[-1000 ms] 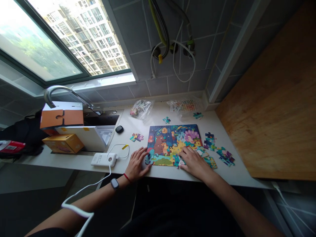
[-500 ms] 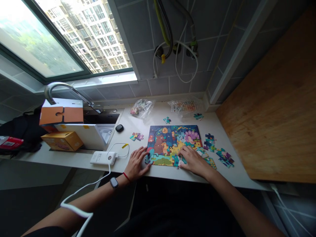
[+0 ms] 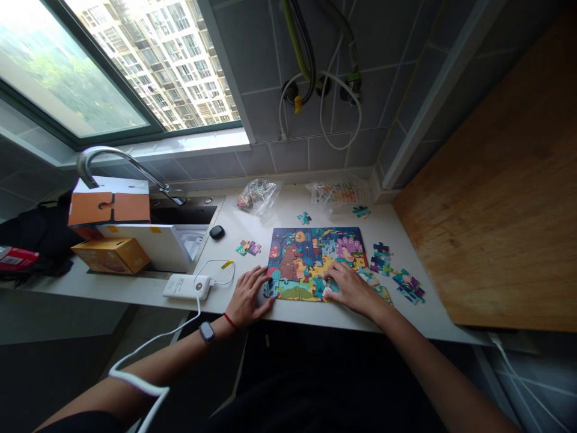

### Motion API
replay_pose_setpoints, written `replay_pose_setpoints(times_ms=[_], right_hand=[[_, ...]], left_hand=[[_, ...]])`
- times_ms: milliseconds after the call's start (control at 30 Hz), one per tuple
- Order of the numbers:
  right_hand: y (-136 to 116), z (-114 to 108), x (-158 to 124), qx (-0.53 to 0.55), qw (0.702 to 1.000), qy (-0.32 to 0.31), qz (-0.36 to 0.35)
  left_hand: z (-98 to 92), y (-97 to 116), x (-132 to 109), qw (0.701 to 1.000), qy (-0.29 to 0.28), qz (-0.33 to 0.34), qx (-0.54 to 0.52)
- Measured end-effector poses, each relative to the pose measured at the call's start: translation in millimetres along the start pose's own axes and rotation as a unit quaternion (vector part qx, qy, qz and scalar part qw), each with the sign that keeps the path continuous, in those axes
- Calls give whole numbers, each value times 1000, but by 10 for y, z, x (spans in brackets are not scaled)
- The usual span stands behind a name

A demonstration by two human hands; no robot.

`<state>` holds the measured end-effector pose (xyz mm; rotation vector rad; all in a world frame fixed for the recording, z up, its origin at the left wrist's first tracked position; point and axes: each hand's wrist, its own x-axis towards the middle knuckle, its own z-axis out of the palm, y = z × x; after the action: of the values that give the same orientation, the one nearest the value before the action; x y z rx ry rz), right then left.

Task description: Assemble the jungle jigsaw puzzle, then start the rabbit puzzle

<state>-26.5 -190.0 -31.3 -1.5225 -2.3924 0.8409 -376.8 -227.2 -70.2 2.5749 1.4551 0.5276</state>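
A colourful jigsaw puzzle [image 3: 295, 258] with animal pictures lies flat on the white counter. My left hand [image 3: 246, 296] rests at its lower left corner, fingers spread out and touching the edge, holding nothing. Over the lower right part, my right hand [image 3: 350, 287] has thumb and fingers bent around a puzzle piece with a white rabbit [image 3: 327, 291], which sits in the bottom row. Loose pieces [image 3: 382, 255] lie to the right of the puzzle, and some are partly hidden by my right hand.
Behind the puzzle are two clear plastic bags [image 3: 259, 195] and a few loose pieces [image 3: 304, 218]. A white power bank [image 3: 187, 287] with a cable and a black case [image 3: 217, 232] lie left. Boxes [image 3: 110, 255] stand by the sink; a wooden panel [image 3: 505, 210] bounds the right.
The rabbit piece has shifted slightly up into the bottom row; its lower tab no longer sticks out past the edge. My right hand moved a little with it. My left hand stays put.
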Motion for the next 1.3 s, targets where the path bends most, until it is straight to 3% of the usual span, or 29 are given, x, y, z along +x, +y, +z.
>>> replay_pose_setpoints(times_ms=[667,1033,1300], right_hand=[[121,51,234,-45,996,55,-58],[-7,-20,238,-145,987,17,-71],[-144,183,-87,-179,975,129,-25]], left_hand=[[-3,1,-2,1000,1,1,2],[2,-9,-5,1000,2,0,0],[10,-11,-12,1000,2,2,2]])
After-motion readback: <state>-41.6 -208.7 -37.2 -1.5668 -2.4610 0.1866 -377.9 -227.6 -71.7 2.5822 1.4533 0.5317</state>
